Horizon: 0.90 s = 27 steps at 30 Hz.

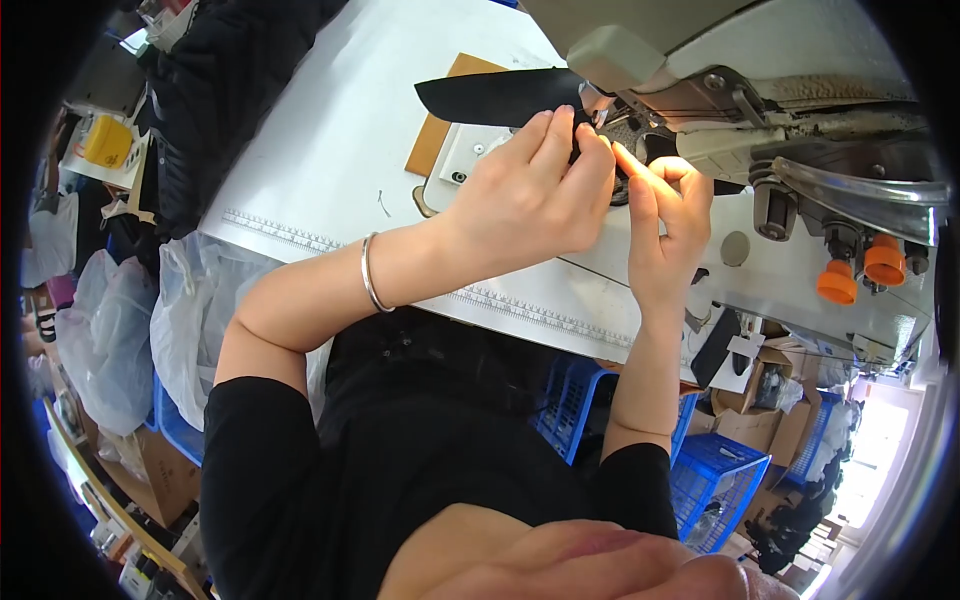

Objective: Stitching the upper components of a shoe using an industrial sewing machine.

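A flat black piece of material (495, 97), rounded along its lower edge and pointed at its left end, lies under the head of a sewing machine (608, 60). My left hand (540, 185) is closed by the piece's near edge, its fingertips pinching the black material close to the needle area. Beside it, my right hand (672, 225) has its index finger stretched to the left fingertips and its other fingers curled. Whatever the right fingers grip is too small or hidden to make out. Lamplight falls on the fingertips, and the needle itself is hidden.
The white table (330, 130) carries a printed ruler strip (540, 312) along its near edge. Dark cloth (220, 110) is heaped at the far left. Orange knobs (836, 282) hang at the machine's right. Plastic bags (195, 320) and blue crates (715, 480) stand below the table.
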{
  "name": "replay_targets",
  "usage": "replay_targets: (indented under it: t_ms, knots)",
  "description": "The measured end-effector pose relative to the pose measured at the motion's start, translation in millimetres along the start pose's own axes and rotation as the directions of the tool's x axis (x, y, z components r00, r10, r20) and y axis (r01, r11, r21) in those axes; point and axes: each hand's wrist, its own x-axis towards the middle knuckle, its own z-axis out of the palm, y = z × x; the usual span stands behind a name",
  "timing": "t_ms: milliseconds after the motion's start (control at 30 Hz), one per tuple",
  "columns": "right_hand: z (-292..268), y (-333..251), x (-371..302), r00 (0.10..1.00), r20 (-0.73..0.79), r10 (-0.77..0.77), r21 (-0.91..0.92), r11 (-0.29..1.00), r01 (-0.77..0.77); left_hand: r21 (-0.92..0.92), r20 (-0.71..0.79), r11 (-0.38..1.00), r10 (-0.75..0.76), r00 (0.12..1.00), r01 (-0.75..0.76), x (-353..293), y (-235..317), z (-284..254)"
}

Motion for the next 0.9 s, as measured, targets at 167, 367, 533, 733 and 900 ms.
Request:
replay_targets:
  t_ms: [167,367,533,733,900]
  knots:
    - [-5.2,5.9,3.7,0.995,0.013,-0.102,-0.088,0.991,0.103,-0.021,0.058,0.999,-0.029,0.998,0.030,0.1,-5.3,-5.3]
    - [-11.9,17.8,16.0,0.992,0.036,-0.117,-0.095,0.988,0.120,-0.150,0.117,0.988,-0.017,0.993,0.035,1.4,-18.7,-6.5]
    - [-5.8,35.9,22.1,0.977,0.043,-0.211,-0.064,0.975,0.213,-0.251,0.125,0.967,0.075,0.989,-0.042,3.3,-36.9,-7.4]
    - [-7.5,26.3,13.2,0.989,0.071,-0.131,-0.087,0.987,0.137,-0.288,0.083,0.944,0.192,0.978,-0.161,1.6,-52.5,-3.7]
    - [-3.0,29.0,8.7,0.992,0.042,-0.119,-0.197,0.973,0.125,-0.147,0.114,0.989,0.043,0.993,-0.026,8.5,-12.4,-19.3]
